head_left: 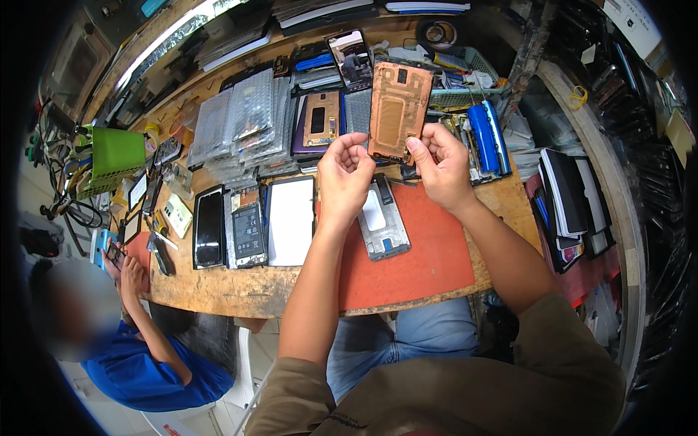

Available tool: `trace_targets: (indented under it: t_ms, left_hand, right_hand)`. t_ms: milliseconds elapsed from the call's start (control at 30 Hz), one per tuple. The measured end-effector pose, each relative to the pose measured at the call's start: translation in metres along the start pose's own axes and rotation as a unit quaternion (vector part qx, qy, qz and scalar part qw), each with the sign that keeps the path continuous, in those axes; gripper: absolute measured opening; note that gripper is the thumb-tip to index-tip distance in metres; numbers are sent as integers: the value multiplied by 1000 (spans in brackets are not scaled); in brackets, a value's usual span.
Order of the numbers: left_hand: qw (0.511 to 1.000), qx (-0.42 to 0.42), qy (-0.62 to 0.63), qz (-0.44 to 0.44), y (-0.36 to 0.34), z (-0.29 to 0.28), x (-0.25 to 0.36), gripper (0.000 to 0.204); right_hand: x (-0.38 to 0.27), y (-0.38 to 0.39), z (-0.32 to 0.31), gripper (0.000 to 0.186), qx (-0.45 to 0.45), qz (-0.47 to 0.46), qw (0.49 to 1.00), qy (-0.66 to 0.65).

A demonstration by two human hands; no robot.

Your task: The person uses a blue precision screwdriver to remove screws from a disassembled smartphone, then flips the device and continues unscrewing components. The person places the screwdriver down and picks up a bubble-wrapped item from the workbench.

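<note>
Between my two hands, raised above the bench, is a copper-coloured phone panel [397,112], flat and rectangular, with cutouts and a framed rectangle in its middle. My left hand [346,174] pinches its lower left corner with curled fingers. On the lower right edge, my right hand [443,168] grips it with the thumb on the near face. Under my hands a grey phone frame [384,227] with a white patch lies on a red mat [429,265]. A similar copper-coloured panel [321,118] rests farther back on the left.
Left of the mat lie a white panel [291,221], an opened phone with its battery [249,234] and a black phone [209,227]. Bubble-wrap sleeves [251,116] are stacked behind. Blue cylinders [486,138] lie right. A co-worker in a blue shirt [145,374] handles a phone at far left.
</note>
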State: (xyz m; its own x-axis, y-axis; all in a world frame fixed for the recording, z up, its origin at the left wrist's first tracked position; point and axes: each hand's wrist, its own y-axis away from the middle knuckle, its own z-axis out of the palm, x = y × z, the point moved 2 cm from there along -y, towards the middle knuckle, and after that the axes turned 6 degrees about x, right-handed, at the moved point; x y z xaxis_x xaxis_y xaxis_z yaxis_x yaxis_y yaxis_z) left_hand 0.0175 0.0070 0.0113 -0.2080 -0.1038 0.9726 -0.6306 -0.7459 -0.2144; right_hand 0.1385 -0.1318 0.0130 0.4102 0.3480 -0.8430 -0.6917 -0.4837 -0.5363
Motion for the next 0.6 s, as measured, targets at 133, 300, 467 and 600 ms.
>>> trace_targets:
  t_ms: [133,300,467,600]
  left_hand:
    - [1000,4,-7,4,1,-1,2,31]
    - [1000,10,14,-11,-1,-1,2,30]
    - [1000,17,8,1,0,-3,3,29]
    - [999,18,27,-11,-1,-2,3,30]
  right_hand:
    - [0,0,2,7,3,11,1000,-27]
    - [3,0,2,8,4,36,998,-46]
    - [5,1,6,7,21,41,997,-56]
    - [5,0,4,7,14,48,998,-48]
